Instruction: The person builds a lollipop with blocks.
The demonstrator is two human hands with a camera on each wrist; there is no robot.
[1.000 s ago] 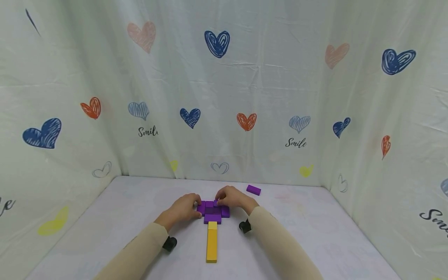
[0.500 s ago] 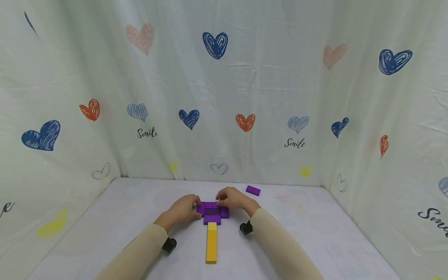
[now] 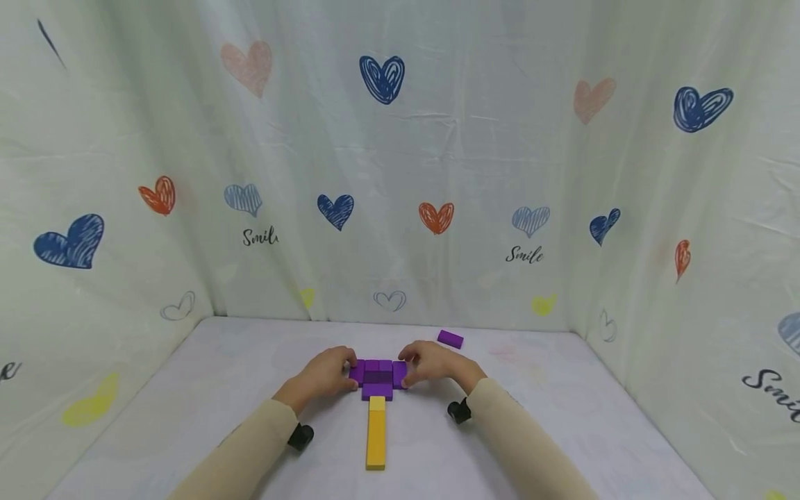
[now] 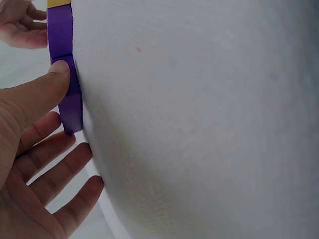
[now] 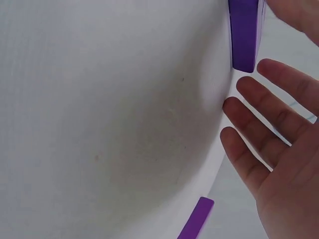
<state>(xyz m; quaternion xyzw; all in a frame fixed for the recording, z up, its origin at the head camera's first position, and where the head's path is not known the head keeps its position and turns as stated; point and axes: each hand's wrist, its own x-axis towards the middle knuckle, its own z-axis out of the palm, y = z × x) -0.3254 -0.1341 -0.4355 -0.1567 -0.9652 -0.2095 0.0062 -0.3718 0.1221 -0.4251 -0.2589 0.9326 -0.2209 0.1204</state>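
Note:
In the head view, several purple blocks [image 3: 378, 392] lie together in a flat cluster at mid-table. A dark recess shows in the middle of the cluster. My left hand [image 3: 327, 371] pinches the leftmost purple block [image 3: 357, 373]; its thumb lies along the block's side [image 4: 76, 112] in the left wrist view, fingers at the far end. Beside the rightmost purple block [image 3: 399, 375] is my right hand [image 3: 434, 361], thumb at the near corner and fingertips at the far one. The right wrist view shows those fingers extended, apart from the block's end [image 5: 244, 45].
A yellow strip [image 3: 376, 441] with a paler yellow block [image 3: 377, 403] at its top runs from the cluster towards me. One loose purple block [image 3: 451, 339] lies at the back right of the white table [image 3: 531, 417]. A curtain with hearts [image 3: 381, 139] encloses the table.
My right hand has let go of the small purple block at the cluster's back edge and moved right, to the cluster's right end. The left hand has kept its place.

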